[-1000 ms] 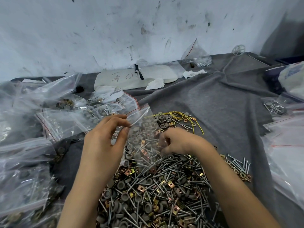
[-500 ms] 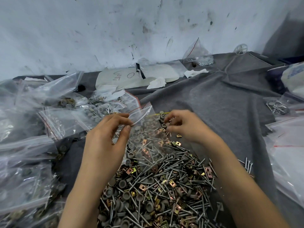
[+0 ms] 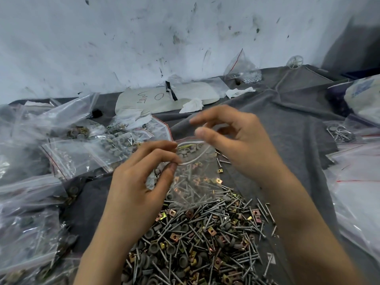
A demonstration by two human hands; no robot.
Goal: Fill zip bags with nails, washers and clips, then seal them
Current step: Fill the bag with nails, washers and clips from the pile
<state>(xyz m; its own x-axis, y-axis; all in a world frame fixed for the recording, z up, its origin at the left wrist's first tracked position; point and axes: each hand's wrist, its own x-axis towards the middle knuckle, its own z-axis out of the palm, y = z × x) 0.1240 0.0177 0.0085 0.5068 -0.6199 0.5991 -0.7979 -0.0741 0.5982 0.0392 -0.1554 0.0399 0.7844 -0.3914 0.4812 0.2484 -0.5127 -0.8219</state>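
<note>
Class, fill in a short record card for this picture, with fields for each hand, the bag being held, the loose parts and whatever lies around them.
Left hand: pinches the near lip of the zip bag between thumb and fingers
Right hand: fingers curled over the bag's mouth; whether it holds anything is unclear
Zip bag: clear, mouth open, not sealed
Loose pile: nails, washers and clips heaped on the grey cloth, below the bag
Other bags: many lie to the left, with parts inside
</note>
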